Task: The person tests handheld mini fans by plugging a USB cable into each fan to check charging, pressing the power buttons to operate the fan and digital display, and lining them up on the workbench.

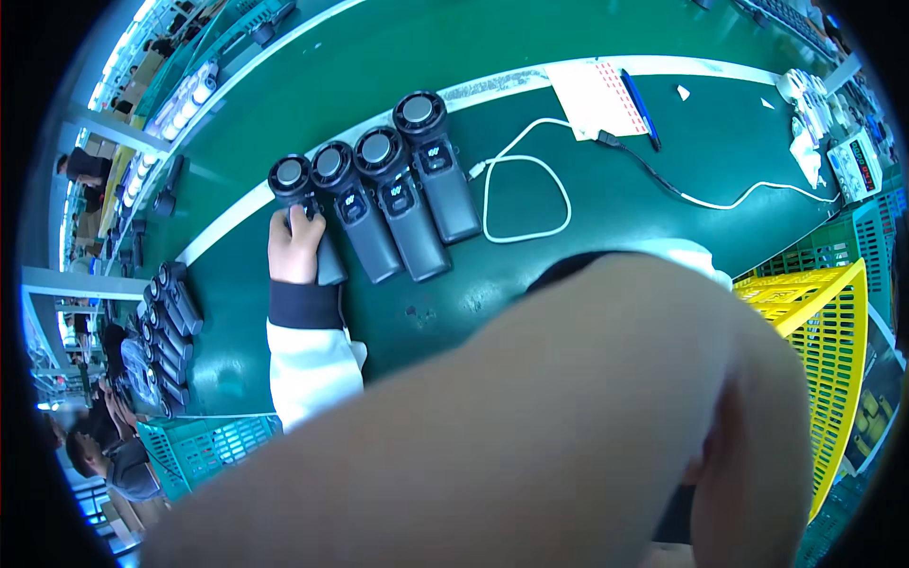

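Observation:
My left hand (295, 248), in a white sleeve with a dark cuff, is closed on the leftmost dark grey handheld fan (329, 260). Its fingers lie over the upper handle, just below the round head. Beside it lie three similar fans, a second fan (367, 237), a third fan (410, 227) and a fourth fan (450, 194), side by side with their heads toward the far edge. Small displays show on their handles. A large, blurred hand (568, 407), apparently my right, fills the lower middle close to the camera. Its fingers cannot be made out, and it hides the near table.
A white cable (525, 239) loops right of the fans. Beyond it lie a printed sheet (592, 99) and a blue pen (641, 112). A small meter (855, 166) stands far right, above a yellow basket (828, 350). More fans (170, 331) lie left, near a green crate (213, 445).

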